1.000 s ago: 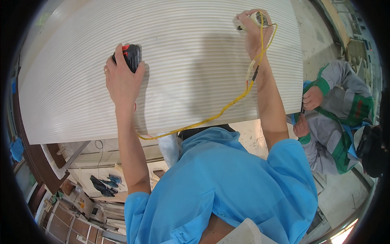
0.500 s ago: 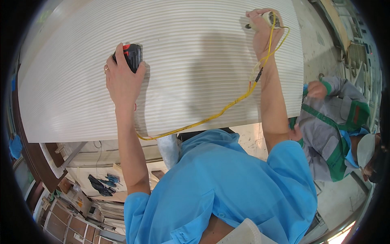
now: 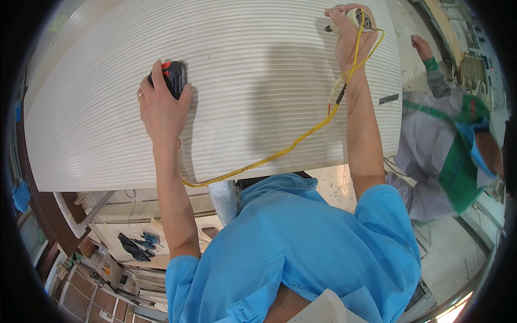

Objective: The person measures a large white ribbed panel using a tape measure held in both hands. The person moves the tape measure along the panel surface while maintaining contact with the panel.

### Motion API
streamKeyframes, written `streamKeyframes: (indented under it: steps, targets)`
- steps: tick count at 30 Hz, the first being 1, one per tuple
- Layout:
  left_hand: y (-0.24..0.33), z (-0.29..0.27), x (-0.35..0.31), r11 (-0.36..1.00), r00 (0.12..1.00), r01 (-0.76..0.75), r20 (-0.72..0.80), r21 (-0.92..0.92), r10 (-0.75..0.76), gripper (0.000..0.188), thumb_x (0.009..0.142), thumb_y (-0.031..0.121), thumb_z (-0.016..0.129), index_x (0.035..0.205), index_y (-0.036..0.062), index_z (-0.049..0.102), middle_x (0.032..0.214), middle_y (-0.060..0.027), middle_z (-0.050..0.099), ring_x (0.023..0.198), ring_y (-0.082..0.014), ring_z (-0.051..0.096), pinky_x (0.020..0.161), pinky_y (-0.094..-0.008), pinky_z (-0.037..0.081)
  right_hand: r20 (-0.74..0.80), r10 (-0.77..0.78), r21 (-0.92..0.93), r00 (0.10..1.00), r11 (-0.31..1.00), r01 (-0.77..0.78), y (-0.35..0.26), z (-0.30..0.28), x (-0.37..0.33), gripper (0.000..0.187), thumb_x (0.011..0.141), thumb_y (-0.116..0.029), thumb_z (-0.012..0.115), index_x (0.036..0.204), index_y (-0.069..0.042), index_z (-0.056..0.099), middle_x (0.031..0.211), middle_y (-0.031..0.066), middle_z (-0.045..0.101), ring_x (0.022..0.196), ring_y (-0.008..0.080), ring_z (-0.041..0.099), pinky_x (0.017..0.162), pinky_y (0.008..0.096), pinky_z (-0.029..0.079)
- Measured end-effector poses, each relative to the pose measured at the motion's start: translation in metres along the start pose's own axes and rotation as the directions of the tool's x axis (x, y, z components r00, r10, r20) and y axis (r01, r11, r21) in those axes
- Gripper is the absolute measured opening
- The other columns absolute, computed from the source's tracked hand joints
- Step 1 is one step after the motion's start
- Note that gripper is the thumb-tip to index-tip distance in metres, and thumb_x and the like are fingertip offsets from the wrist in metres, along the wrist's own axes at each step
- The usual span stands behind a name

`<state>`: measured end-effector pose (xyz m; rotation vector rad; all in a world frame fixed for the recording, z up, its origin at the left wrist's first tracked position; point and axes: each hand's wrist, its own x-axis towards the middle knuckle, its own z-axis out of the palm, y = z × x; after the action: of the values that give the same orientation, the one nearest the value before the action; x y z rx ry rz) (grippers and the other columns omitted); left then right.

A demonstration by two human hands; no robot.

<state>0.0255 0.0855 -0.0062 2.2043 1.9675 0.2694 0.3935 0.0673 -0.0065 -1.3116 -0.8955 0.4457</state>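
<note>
A large white ribbed panel (image 3: 231,107) lies flat before me. My left hand (image 3: 161,107) is wrapped round a black and red battery pack (image 3: 175,81) on it, thumb at its right side. Farther off, near the panel's right edge, my right hand (image 3: 350,35) grips a cream-coloured power tool (image 3: 356,19), seen end-on; its front is hidden. Thin yellow wires leave this tool and join a dark sleeve on a yellow cord (image 3: 280,155), which sags across the panel toward my left forearm.
At the panel's right edge lies a small grey flat piece (image 3: 389,99). Beyond it a co-worker in grey and green (image 3: 441,145) leans with one arm stretched forward. Dark and blue tools (image 3: 141,245) rest on a board at lower left.
The co-worker has shifted and stretched an arm forward; the small grey piece now shows on the panel's right edge. My right hand has moved slightly farther away with the tool.
</note>
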Motion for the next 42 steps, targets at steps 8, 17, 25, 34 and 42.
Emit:
streamKeyframes:
  steps: [8,17,25,34,42]
  targets:
    - [0.002,-0.001,0.002,1.000,1.000,-0.010,-0.018,0.017,0.011,0.082,0.084,0.033,0.078,0.155,0.0147,0.043,0.135,-0.0246,0.055,0.122,-0.0428,0.058,0.098,-0.0522,0.054,-0.032,0.136,-0.035,0.990,0.990,-0.137,0.018,0.013,0.000,0.017,0.078,-0.010,0.081,0.087,-0.003,0.068,0.078,0.0040,0.070,0.072,0.0135,0.061,0.069,0.0299,0.050]
    - [0.004,-0.002,0.006,1.000,1.000,0.003,-0.007,0.017,-0.003,0.081,0.084,0.033,0.078,0.155,0.0147,0.043,0.134,-0.0240,0.055,0.122,-0.0429,0.058,0.098,-0.0524,0.054,-0.027,0.103,-0.113,0.994,0.988,-0.105,0.016,0.016,0.007,0.019,0.077,-0.012,0.082,0.087,-0.003,0.069,0.076,0.0034,0.068,0.071,0.0139,0.060,0.068,0.0305,0.050]
    - [0.003,0.000,0.008,0.999,0.999,0.043,0.023,0.022,-0.043,0.082,0.086,0.037,0.077,0.157,0.0166,0.042,0.141,-0.0220,0.053,0.128,-0.0422,0.055,0.100,-0.0543,0.053,0.017,0.001,0.047,1.000,0.999,-0.002,0.015,0.007,0.017,0.017,0.083,-0.010,0.077,0.095,-0.005,0.065,0.084,0.0037,0.066,0.078,0.0146,0.063,0.071,0.0312,0.052]
    - [0.001,0.001,0.012,0.999,0.999,0.040,0.023,0.019,-0.040,0.083,0.086,0.037,0.076,0.158,0.0174,0.041,0.144,-0.0217,0.052,0.130,-0.0431,0.054,0.101,-0.0541,0.053,-0.009,0.066,0.027,0.998,0.997,-0.065,0.009,0.017,0.015,0.016,0.077,-0.009,0.080,0.085,-0.002,0.069,0.082,0.0054,0.070,0.074,0.0143,0.063,0.071,0.0318,0.052]
    - [0.001,0.002,0.016,0.999,0.999,0.042,0.020,0.027,-0.043,0.083,0.086,0.037,0.076,0.158,0.0180,0.040,0.144,-0.0221,0.052,0.130,-0.0428,0.054,0.101,-0.0541,0.053,0.006,0.056,-0.026,0.998,0.998,-0.056,0.028,0.023,0.018,0.015,0.078,-0.008,0.079,0.087,-0.004,0.068,0.078,0.0039,0.070,0.071,0.0129,0.060,0.068,0.0303,0.049]
